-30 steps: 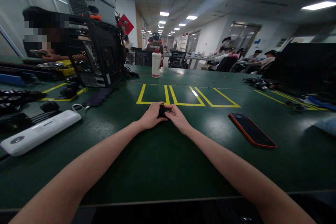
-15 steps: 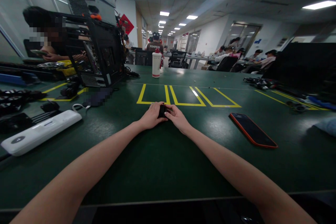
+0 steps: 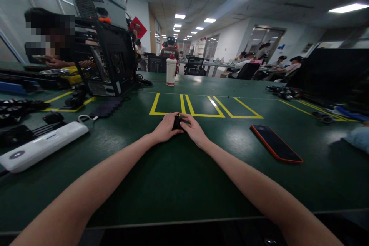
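Between my two hands is a small black object [image 3: 177, 122], mostly covered by fingers, so its kind cannot be made out. My left hand [image 3: 166, 128] curls round its left side, with the thumb toward me and the fingers over the far side. From the right, my right hand [image 3: 193, 130] grips it with thumb and fingertips. Both hands are closed on it, low over the green table [image 3: 173, 184], just on my side of the yellow tape outlines [image 3: 196, 115].
An orange-edged phone [image 3: 275, 143] lies to the right, a white power strip [image 3: 43, 146] to the left. An open computer case [image 3: 111, 59] stands behind left, and a white bottle [image 3: 171, 72] beyond the tape. A person [image 3: 57, 46] sits at far left.
The hands stay in nearly the same place round the small black object, which looks slightly turned between the fingers. The whole view has shifted a little.
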A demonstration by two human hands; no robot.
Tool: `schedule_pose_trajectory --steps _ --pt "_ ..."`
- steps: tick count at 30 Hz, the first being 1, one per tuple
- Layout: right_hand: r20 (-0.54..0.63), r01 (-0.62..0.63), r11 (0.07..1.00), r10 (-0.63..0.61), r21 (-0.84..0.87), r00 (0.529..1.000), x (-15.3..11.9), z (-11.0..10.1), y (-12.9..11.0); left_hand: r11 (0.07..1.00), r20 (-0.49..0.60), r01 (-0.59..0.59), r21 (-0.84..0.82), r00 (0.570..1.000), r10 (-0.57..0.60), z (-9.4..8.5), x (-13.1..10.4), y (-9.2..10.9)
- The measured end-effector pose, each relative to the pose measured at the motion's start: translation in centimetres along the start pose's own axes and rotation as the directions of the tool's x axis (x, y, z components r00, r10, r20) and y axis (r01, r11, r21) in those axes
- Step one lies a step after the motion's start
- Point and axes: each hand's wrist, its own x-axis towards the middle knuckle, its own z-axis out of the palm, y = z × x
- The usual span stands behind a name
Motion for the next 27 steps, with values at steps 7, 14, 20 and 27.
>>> schedule_pose_trajectory --steps 7,14,20,27 --pt "0.035 -0.062 0.993 0.059 0.103 0.998 -0.34 -0.05 -0.36 1.000 0.001 0.012 -0.001 1.000 -0.012 0.01 -0.07 0.03" --pt "-0.029 -0.030 0.998 0.032 0.060 0.999 -0.03 -0.08 0.16 1.000 0.003 0.020 -0.017 1.000 -0.020 -0.21 -0.03 0.27" --pt "0.011 -0.116 0.985 0.116 0.126 0.993 0.12 -0.16 0.43 1.000 0.001 0.013 -0.009 1.000 -0.013 -0.16 -0.05 0.21" --pt "-0.015 -0.056 0.992 0.058 0.113 0.998 -0.33 -0.03 -0.15 1.000 -0.006 0.015 -0.010 1.000 -0.015 -0.06 -0.05 0.11"
